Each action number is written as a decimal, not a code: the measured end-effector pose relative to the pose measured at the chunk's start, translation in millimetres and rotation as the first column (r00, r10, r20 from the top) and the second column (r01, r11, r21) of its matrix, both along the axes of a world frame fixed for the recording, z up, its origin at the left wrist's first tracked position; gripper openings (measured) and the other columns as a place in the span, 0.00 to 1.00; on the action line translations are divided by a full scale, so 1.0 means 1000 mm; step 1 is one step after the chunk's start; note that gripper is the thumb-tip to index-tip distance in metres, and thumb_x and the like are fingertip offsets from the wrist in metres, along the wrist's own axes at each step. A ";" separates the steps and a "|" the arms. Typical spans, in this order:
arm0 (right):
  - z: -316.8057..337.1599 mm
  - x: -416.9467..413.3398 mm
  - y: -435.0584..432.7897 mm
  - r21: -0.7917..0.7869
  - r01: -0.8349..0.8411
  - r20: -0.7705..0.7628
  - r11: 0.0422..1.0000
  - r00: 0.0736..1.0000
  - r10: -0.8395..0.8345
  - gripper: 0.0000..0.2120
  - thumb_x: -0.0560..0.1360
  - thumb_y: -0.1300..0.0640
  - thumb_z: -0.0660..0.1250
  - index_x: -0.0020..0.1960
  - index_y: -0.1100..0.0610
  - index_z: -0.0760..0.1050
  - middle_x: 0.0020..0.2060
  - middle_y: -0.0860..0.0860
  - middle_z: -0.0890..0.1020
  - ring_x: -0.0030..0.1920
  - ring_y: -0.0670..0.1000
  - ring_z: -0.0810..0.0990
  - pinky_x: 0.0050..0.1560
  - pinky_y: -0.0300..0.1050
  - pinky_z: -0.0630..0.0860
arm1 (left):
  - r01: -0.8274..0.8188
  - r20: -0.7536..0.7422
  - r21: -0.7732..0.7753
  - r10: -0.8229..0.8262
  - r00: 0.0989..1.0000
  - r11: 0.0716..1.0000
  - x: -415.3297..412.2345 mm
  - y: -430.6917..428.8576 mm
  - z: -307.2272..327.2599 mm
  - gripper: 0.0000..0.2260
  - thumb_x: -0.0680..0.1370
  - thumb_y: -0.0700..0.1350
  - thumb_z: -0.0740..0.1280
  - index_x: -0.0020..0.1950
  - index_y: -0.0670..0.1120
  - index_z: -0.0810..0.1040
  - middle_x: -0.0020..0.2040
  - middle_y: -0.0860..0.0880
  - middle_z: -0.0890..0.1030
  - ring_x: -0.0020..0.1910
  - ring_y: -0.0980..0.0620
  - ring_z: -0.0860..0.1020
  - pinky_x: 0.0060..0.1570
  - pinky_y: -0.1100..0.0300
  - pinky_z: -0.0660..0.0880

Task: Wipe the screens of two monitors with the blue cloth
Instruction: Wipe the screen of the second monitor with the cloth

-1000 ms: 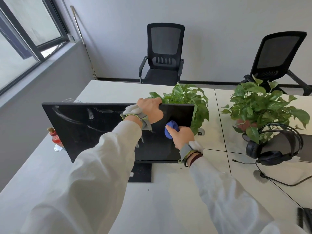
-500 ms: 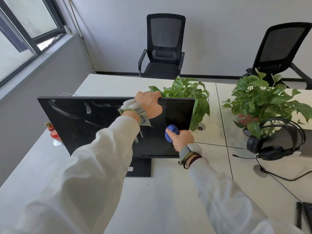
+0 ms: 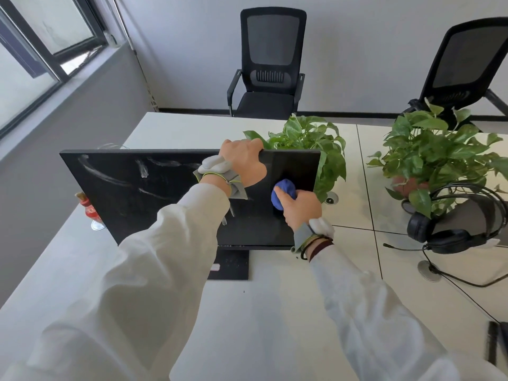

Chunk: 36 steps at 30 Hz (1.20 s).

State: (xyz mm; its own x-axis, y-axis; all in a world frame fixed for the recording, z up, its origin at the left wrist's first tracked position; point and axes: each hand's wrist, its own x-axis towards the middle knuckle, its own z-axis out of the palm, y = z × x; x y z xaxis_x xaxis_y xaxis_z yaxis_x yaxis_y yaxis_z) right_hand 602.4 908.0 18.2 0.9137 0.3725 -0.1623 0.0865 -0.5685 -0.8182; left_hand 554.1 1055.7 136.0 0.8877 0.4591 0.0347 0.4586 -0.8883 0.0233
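Note:
A black monitor (image 3: 154,196) stands on the white desk, its dark screen streaked with white smears on the left half. My left hand (image 3: 243,162) grips the monitor's top edge right of centre, fingers curled over the back. My right hand (image 3: 301,207) holds a bunched blue cloth (image 3: 283,192) and presses it against the right part of the screen. A second monitor (image 3: 472,215) is only partly visible at the far right, behind a headset and a plant.
Two potted green plants (image 3: 310,141) (image 3: 428,158) stand behind and right of the monitor. A black headset (image 3: 450,232) with a cable hangs at the right. A small red bottle (image 3: 89,210) sits left of the monitor. Two black chairs (image 3: 270,64) stand beyond the desk (image 3: 275,312).
My right hand with the blue cloth has shifted slightly on the right part of the screen. My left hand keeps its grip on the top edge. The camera view has tilted a little.

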 end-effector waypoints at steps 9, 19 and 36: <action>-0.062 -0.027 -0.027 -0.251 -0.116 -0.150 0.961 0.985 0.080 0.25 0.73 0.35 0.67 0.36 0.57 0.74 0.32 0.52 0.78 0.37 0.57 0.78 0.39 0.43 0.70 | -0.042 -0.008 0.038 0.042 0.999 0.998 0.009 0.003 -0.004 0.09 0.70 0.42 0.59 0.49 0.49 0.69 0.44 0.50 0.78 0.42 0.47 0.73 0.52 0.55 0.66; -0.012 -0.011 -0.004 -0.143 -0.093 0.039 0.985 0.994 0.100 0.24 0.77 0.37 0.63 0.32 0.55 0.71 0.27 0.49 0.74 0.31 0.52 0.73 0.34 0.43 0.64 | -0.034 0.136 0.046 0.027 0.990 0.998 0.005 0.008 -0.015 0.08 0.67 0.42 0.61 0.44 0.48 0.66 0.37 0.51 0.74 0.38 0.46 0.71 0.45 0.55 0.60; -0.127 -0.050 -0.031 -0.309 -0.074 -0.258 0.948 0.966 -0.009 0.23 0.73 0.36 0.68 0.37 0.56 0.73 0.36 0.54 0.80 0.38 0.57 0.78 0.39 0.43 0.70 | 0.022 0.111 0.026 -0.025 0.994 0.999 -0.003 0.003 -0.012 0.09 0.66 0.43 0.57 0.45 0.48 0.68 0.37 0.51 0.75 0.36 0.46 0.73 0.46 0.54 0.62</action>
